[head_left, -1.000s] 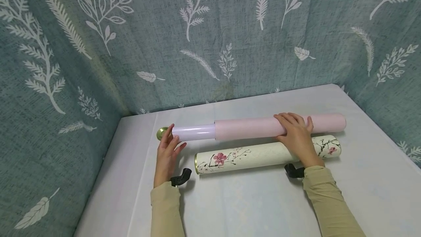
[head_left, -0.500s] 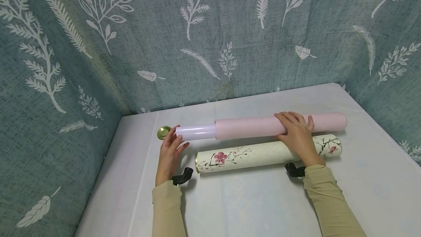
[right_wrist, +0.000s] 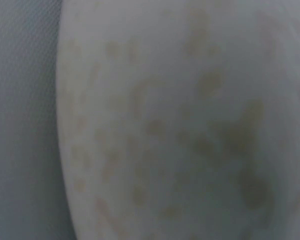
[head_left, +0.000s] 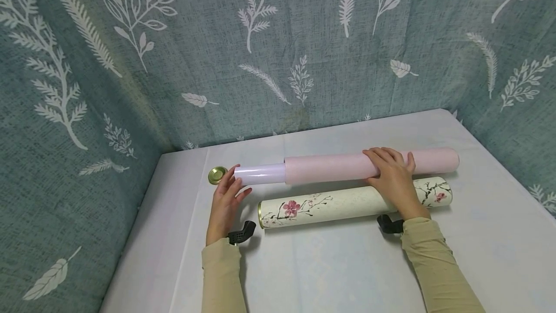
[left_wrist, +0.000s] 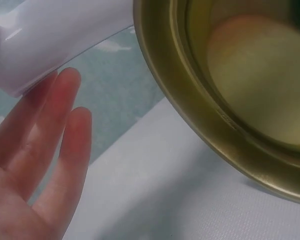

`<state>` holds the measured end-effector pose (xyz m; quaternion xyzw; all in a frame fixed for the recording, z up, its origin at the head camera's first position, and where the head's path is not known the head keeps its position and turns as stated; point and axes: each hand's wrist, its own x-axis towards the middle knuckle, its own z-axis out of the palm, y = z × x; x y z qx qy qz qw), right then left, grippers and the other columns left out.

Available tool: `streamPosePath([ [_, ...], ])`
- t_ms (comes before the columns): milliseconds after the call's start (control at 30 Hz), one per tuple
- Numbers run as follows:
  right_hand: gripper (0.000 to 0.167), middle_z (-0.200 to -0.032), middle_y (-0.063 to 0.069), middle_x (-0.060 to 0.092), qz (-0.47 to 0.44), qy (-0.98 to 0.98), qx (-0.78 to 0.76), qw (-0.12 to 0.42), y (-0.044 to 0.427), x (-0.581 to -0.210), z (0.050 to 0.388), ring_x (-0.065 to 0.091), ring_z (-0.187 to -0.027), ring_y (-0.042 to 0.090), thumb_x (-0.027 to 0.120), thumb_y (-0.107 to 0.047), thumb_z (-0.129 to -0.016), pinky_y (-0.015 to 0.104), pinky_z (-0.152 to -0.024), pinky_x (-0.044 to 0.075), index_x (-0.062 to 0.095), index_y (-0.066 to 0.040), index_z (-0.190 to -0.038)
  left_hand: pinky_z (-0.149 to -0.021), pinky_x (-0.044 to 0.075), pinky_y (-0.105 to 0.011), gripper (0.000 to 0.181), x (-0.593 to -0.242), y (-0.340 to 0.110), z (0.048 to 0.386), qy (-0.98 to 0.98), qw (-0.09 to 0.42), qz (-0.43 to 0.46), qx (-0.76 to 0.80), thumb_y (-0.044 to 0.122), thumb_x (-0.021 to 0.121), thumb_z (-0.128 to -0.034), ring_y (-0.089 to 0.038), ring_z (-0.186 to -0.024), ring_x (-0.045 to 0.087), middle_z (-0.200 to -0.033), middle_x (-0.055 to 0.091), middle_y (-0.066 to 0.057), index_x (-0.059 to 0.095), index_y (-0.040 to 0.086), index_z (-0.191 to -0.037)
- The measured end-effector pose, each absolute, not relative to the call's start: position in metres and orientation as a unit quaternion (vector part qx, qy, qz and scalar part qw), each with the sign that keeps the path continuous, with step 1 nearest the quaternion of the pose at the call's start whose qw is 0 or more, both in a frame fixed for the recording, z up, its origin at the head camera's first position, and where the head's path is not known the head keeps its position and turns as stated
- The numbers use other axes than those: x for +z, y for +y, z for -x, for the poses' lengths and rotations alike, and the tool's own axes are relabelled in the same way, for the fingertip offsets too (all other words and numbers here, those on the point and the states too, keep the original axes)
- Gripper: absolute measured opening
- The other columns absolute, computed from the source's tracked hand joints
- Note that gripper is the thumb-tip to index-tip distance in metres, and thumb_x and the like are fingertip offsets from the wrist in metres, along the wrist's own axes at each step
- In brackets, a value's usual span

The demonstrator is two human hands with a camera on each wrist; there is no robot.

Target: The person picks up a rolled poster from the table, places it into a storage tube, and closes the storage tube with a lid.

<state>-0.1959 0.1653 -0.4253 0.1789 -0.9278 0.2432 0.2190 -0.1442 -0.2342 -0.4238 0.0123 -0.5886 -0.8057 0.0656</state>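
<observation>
My left hand (head_left: 223,206) pinches the outer end of a glossy pale lilac roll (head_left: 260,174). The roll's other end sits inside a long pink tube (head_left: 326,169) lying across the table. Over the right part of that tube, my right hand (head_left: 394,182) holds it from above with curled fingers. In the left wrist view, fingertips (left_wrist: 67,82) lie along the underside of the roll (left_wrist: 65,40). A cream tube with plum blossoms (head_left: 326,206) lies in front of the pink one, partly under the right forearm. Its gold-rimmed open end (left_wrist: 185,95) fills the left wrist view's right side.
A round gold lid (head_left: 216,175) lies on the white-covered table (head_left: 321,264) just behind the left fingers. Blue-green leaf-patterned cloth (head_left: 208,62) hangs along the back and sides. Only the cream tube's blurred surface (right_wrist: 180,125) and some tablecloth show in the right wrist view.
My left hand has moved slightly right, and a shorter length of the lilac roll now sticks out of the pink tube. More of the gold lid shows. My right hand keeps its place.
</observation>
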Motion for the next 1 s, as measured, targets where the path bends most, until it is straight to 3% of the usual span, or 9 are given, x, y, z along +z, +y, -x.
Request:
streamPosePath([
  [1000,0.070,-0.126,0.007,0.049,-0.179,-0.929,0.243,0.215,0.1660,-0.4260,0.1967,0.033,-0.120,0.031,0.082,-0.018,-0.061,0.064,-0.095,0.000,0.051,-0.017,-0.124,-0.089,0.042,-0.041,0.048,-0.4229,-0.2284,0.1466,-0.623,0.043,0.001,-0.781,0.019,0.060,-0.0865,-0.027,-0.105,0.051,-0.128,0.043,-0.014,0.044,0.012,-0.131],
])
